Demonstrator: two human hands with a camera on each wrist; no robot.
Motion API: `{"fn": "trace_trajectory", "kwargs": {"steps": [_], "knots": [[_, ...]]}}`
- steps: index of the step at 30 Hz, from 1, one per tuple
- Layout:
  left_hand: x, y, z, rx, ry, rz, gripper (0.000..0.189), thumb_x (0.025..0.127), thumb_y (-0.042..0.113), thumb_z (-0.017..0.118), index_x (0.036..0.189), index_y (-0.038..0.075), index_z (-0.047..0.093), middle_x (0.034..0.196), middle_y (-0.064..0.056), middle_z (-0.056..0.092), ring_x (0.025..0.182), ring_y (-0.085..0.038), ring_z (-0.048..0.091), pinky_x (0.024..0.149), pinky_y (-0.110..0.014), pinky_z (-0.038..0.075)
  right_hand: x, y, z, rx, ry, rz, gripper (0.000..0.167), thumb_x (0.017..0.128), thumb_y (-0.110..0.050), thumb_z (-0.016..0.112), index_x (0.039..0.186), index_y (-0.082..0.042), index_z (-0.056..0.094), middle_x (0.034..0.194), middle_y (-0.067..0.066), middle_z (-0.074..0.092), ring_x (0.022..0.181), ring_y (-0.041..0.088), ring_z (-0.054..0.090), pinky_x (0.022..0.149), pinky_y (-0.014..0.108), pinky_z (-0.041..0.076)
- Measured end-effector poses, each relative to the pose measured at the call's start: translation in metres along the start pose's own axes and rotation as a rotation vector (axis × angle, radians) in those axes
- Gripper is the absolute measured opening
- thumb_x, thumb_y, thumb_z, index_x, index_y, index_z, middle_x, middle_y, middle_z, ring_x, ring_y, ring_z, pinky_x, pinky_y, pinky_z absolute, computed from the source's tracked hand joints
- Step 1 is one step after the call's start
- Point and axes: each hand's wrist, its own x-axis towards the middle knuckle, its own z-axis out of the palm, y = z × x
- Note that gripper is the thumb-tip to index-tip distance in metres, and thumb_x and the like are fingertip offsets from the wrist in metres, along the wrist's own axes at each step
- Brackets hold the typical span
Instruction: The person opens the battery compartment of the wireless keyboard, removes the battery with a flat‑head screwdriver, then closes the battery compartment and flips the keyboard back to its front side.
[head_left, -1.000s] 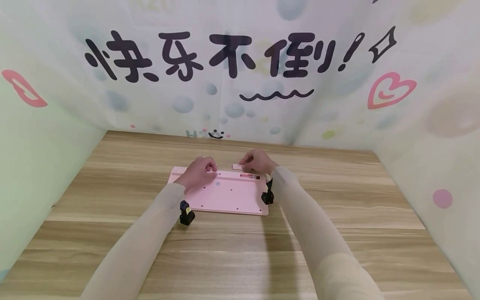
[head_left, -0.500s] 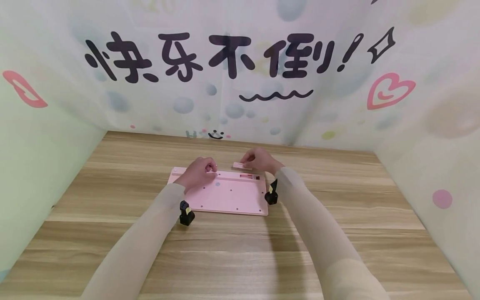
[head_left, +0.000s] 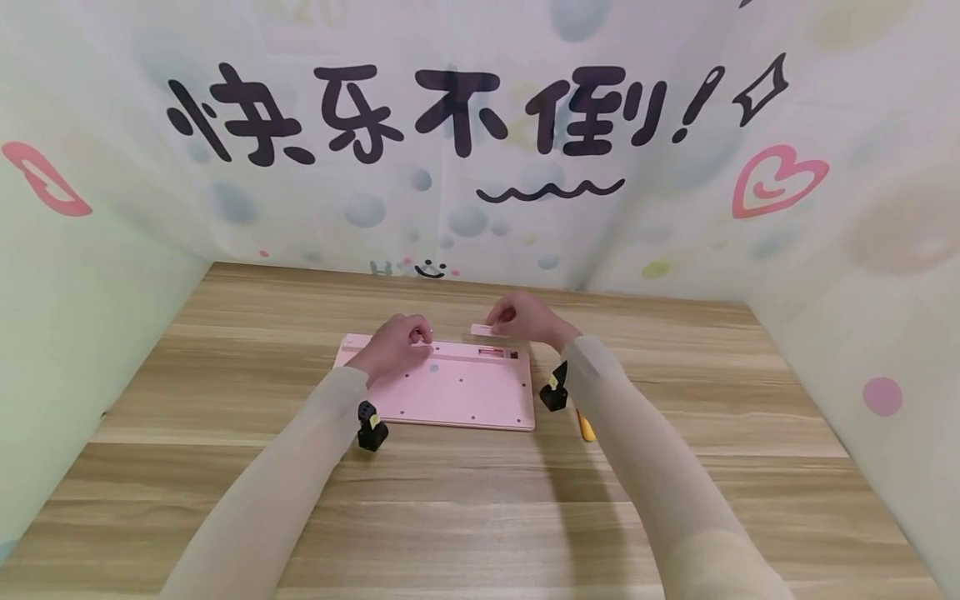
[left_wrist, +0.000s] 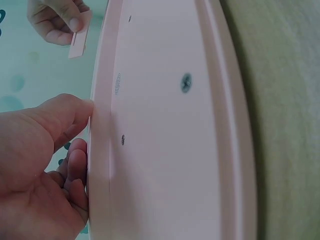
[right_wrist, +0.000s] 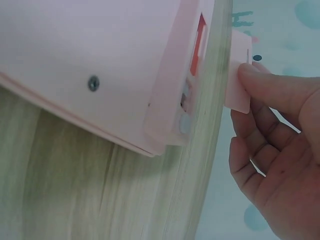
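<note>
A pink keyboard (head_left: 465, 400) lies face down on the table, its underside dotted with dark screws. Near its back right corner the battery compartment (head_left: 498, 352) is uncovered, with something red inside. My left hand (head_left: 393, 343) holds the keyboard by its back edge; in the left wrist view the thumb touches that edge and the other fingers curl beside it. My right hand (head_left: 528, 318) pinches a small pink battery cover (right_wrist: 237, 85) between thumb and fingers, beyond the keyboard's back edge and apart from the compartment.
A yellow-orange object (head_left: 586, 426) lies on the wooden table (head_left: 465, 517) to the right of the keyboard, partly hidden by my right sleeve. Behind the table hangs a printed white cloth (head_left: 450, 225), with more walls at both sides.
My right hand has drifted slightly right and back with the battery cover. The sleeve's shift brings the yellow-orange object into view. My left hand and the keyboard stay put.
</note>
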Motion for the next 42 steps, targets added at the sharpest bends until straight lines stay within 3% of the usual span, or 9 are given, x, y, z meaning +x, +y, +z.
{"fn": "trace_trajectory", "kwargs": {"steps": [10,21,42], "knots": [[-0.001,0.001,-0.001,0.017,0.006,0.005,0.01,0.087,0.005,0.059,0.096,0.005,0.056,0.092,-0.01,0.044,0.09,-0.024,0.039,0.077,-0.034,0.035,-0.011,-0.002,0.0,-0.016,-0.031,-0.036,0.008,0.083,-0.003,0.065,0.091,-0.003,0.067,0.087,0.006,0.063,0.077,0.018,0.055,0.072,0.028,0.049],[-0.001,0.002,-0.003,0.014,-0.003,-0.012,0.01,0.087,0.006,0.059,0.097,0.005,0.056,0.092,-0.01,0.044,0.089,-0.024,0.04,0.076,-0.034,0.035,-0.022,-0.002,0.002,0.051,-0.073,0.044,0.007,0.085,-0.005,0.064,0.091,-0.005,0.066,0.085,0.005,0.063,0.074,0.018,0.054,0.067,0.027,0.048],[-0.001,0.0,0.0,0.01,0.003,0.007,0.01,0.087,0.005,0.06,0.096,0.005,0.056,0.091,-0.009,0.043,0.089,-0.024,0.039,0.076,-0.034,0.035,-0.023,0.008,0.008,0.102,-0.092,0.046,0.006,0.084,-0.003,0.065,0.09,-0.004,0.067,0.085,0.005,0.062,0.075,0.017,0.053,0.065,0.025,0.048]]}}
